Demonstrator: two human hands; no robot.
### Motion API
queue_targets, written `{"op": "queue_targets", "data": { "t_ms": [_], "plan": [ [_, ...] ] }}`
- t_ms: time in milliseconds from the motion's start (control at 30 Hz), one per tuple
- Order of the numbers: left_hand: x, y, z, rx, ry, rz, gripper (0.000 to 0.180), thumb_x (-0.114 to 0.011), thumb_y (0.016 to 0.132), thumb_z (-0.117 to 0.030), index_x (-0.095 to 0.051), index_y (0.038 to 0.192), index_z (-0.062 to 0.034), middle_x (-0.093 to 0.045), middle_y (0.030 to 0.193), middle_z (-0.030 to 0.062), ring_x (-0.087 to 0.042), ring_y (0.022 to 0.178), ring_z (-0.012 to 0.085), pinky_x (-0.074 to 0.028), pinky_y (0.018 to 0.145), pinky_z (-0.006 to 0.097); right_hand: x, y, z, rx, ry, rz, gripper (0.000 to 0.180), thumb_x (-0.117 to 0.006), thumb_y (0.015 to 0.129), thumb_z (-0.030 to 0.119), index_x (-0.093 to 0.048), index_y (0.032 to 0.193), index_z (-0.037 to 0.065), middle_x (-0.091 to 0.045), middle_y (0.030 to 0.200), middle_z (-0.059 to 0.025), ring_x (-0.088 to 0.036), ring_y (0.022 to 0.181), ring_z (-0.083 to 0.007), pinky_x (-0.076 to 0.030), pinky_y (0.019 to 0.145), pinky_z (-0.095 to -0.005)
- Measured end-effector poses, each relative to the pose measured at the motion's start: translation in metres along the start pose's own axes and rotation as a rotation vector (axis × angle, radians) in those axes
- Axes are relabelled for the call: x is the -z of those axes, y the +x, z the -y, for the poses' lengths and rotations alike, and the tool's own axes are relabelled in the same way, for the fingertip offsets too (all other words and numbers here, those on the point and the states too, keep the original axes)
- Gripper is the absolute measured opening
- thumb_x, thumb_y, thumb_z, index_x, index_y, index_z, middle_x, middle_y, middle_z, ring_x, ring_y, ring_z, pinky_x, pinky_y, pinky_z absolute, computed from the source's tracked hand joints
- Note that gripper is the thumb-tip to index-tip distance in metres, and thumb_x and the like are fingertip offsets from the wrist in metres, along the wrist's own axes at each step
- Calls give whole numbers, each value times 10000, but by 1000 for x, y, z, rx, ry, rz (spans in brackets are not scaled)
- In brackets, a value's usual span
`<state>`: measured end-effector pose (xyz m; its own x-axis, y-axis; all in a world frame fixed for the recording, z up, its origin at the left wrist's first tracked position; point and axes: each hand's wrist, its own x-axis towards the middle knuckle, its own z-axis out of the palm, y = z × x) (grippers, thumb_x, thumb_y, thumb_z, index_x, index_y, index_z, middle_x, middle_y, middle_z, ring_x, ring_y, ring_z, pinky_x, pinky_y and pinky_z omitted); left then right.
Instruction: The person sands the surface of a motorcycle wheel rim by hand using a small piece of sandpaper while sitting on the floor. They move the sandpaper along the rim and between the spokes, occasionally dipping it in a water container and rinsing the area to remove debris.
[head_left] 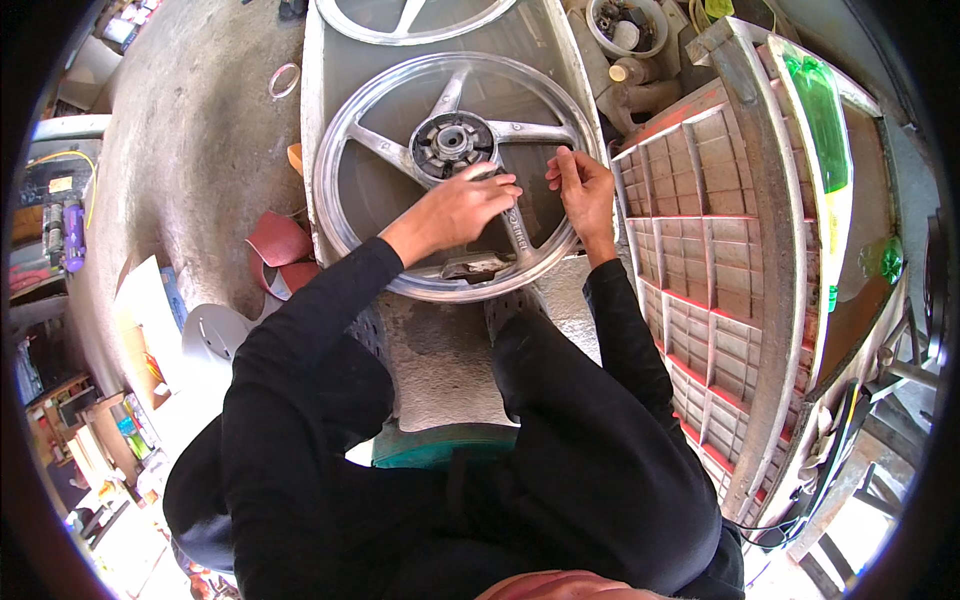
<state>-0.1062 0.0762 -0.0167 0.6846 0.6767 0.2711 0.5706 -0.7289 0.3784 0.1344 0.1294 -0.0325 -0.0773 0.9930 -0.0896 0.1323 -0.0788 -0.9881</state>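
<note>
A silver alloy motorcycle wheel (pixel 349 190) lies flat before me, its broad spokes running to a dark-centred hub (pixel 452 140). My left hand (pixel 452 210) is over the spoke just nearer than the hub, with curled fingertips at that spoke. Whatever those fingers may pinch is hidden. Off to the right, my right hand (pixel 586 188) is raised near the wheel's right rim, thumb and fingers drawn together. I cannot make out anything between them. Through the opening by the near rim shows a pale, rough-looking piece (pixel 476 266).
Beneath the wheel is a long white-edged trough (pixel 312 90), with a second wheel (pixel 405 38) farther back. Reddish abrasive-looking sheets (pixel 277 243) lie at left. A ribbed panel (pixel 700 240) stands close on the right, below a white bucket (pixel 655 45) of small parts.
</note>
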Motion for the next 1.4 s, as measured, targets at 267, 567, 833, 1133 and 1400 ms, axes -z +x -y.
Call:
{"op": "queue_targets", "data": {
  "t_ms": [267,567,833,1133,1400],
  "plan": [
    [3,-3,-19,-19,-77,72,483,-627,863,17,-695,1339,-30,-681,1470,132,-631,1395,304,-437,1252,478,2,2,-6,31,0,4,415,-666,1104,312,-765,935,-54,-742,798,-79,-690,709,-122,-569,659,-284],
    [5,-10,-34,-7,-145,85,439,-668,885,-19,-690,1323,-43,-699,1457,71,-604,1430,281,-409,1258,561,3,0,-3,9,-19,-2,426,-664,1106,319,-760,922,-53,-739,796,-76,-687,702,-123,-562,656,-280],
    [-2,-12,-46,-60,-268,102,470,-632,824,15,-717,1277,-75,-706,1440,74,-625,1403,202,-359,1294,521,0,2,-3,28,14,-3,420,-666,1105,312,-764,924,-54,-733,776,-73,-677,683,-119,-550,645,-285],
    [-1,-10,-36,68,-182,99,395,-620,899,9,-702,1284,-17,-694,1460,85,-580,1456,244,-394,1268,535,2,0,-4,1,7,-21,428,-666,1102,319,-764,924,-59,-734,777,-78,-678,689,-120,-552,643,-287],
    [-1,-13,-32,101,73,44,341,-619,924,-46,-724,1249,-53,-682,1490,58,-580,1459,205,-416,1234,493,0,2,-3,14,8,-7,432,-665,1102,328,-764,933,-58,-737,789,-77,-680,701,-122,-556,660,-284]
  ]
}}
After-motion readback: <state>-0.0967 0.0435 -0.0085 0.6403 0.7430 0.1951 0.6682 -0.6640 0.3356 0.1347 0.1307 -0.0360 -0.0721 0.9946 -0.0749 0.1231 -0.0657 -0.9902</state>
